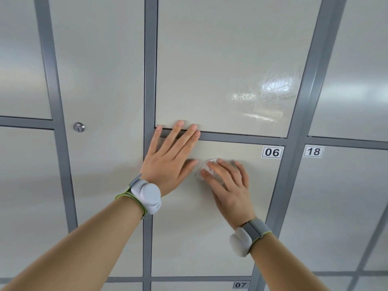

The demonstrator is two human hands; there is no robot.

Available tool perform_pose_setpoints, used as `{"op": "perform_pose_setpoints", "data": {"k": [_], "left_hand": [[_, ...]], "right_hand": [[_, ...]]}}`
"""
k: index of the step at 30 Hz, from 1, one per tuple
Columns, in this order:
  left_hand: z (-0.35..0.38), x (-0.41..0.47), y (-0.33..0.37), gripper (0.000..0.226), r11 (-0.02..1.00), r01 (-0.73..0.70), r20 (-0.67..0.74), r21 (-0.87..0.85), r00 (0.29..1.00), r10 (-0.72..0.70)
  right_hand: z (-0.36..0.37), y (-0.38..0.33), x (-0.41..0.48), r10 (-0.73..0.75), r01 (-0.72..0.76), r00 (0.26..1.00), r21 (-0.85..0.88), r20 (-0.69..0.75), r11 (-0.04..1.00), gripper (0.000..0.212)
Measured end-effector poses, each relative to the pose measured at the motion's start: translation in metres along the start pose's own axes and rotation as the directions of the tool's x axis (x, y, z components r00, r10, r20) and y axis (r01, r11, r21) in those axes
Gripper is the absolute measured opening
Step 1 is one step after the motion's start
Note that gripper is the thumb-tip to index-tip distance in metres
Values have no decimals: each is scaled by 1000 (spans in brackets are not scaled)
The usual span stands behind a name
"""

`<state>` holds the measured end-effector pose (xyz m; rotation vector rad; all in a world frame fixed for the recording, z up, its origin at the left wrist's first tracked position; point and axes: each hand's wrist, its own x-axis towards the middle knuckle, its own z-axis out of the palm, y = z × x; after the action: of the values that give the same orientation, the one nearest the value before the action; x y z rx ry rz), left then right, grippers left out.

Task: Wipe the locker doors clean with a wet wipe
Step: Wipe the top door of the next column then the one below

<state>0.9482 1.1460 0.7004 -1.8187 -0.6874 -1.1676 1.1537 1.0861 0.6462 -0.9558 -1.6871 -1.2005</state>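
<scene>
Pale grey locker doors in a darker grey frame fill the view. My right hand (227,182) presses a white wet wipe (206,164) flat against the upper part of door 06 (201,238), fingers stretched over it. My left hand (170,154) lies flat with straight fingers on the same door's top left corner, fingertips reaching over the frame bar onto the door above (220,66). That upper door shows wet, shiny streaks at its lower right. Most of the wipe is hidden under my fingers.
Label 06 (272,152) sits at the door's top right, label 18 (313,151) on the neighbouring door, label 07 (241,285) below. A round keyhole lock (79,127) is on the door to the left. Grey frame bars separate all doors.
</scene>
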Motion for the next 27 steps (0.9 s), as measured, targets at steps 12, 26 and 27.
{"op": "perform_pose_setpoints", "data": {"k": [12, 26, 27], "left_hand": [[-2, -1, 1, 66, 999, 5, -2, -35, 1000, -5], [1, -1, 2, 65, 1000, -1, -6, -8, 1000, 1], [1, -2, 1, 65, 1000, -3, -4, -5, 1000, 3]], "right_hand": [[-16, 21, 17, 77, -81, 995, -55, -59, 995, 44], [-11, 16, -7, 79, -78, 997, -20, 8, 997, 35], [-11, 16, -10, 59, -58, 998, -28, 23, 998, 35]]}}
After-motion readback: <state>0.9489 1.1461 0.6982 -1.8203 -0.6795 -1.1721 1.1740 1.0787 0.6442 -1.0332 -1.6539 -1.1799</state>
